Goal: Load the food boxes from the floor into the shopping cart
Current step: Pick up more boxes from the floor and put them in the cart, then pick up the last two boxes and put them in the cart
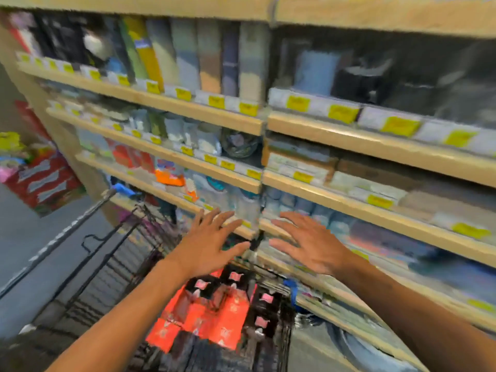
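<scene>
- At 6 o'clock in the view, inside the wire shopping cart (pixel 88 267), lie the food boxes (pixel 214 315): a blurred heap of orange-red and black cartons, touching one another.
- Above them, toward 12 o'clock from the heap, the left hand (pixel 212 242) and the right hand (pixel 308 242) hover empty, fingers spread, palms down, apart from each other and gripping nothing.
- At 1 to 3 o'clock run the store shelves (pixel 375 146) with yellow price tags; at 9 o'clock stands a red display bin (pixel 45 183).
- No boxes show on the visible strip of floor (pixel 32 232); whether more wait out of view cannot be told.
- Judged by their look, the cartons are probably light, stiff cardboard with smooth printed faces, a little slippery and easily dented at the corners.
- Two flat palms pressing opposite side faces would likely hold best.
</scene>
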